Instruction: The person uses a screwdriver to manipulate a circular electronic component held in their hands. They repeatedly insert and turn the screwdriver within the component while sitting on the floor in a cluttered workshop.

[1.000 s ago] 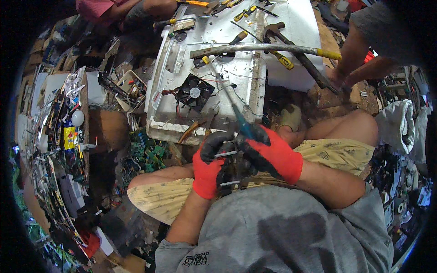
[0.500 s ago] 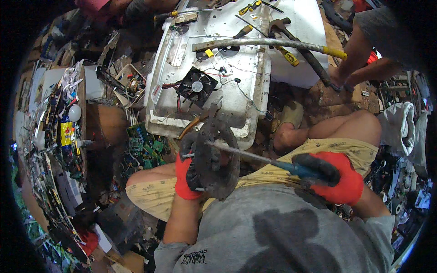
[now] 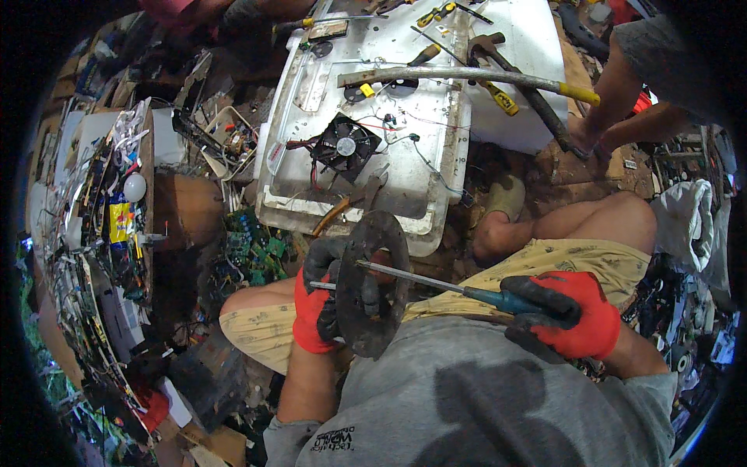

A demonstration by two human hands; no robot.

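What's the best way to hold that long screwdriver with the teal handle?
Probably by its thick teal handle, coming from the right: its thin silver metal shaft points left toward the dark round disc. The right hand, gloved red and black, grips that handle.

The brown floor [image 3: 562, 176] is dirty, cluttered and unevenly lit.

Small dark lettering [image 3: 333, 439] on left chest of grey shirt [image 3: 467, 381].

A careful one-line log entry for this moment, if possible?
left hand: holds dark ring; right hand: holds screwdriver, tip at ring; fan: on white panel
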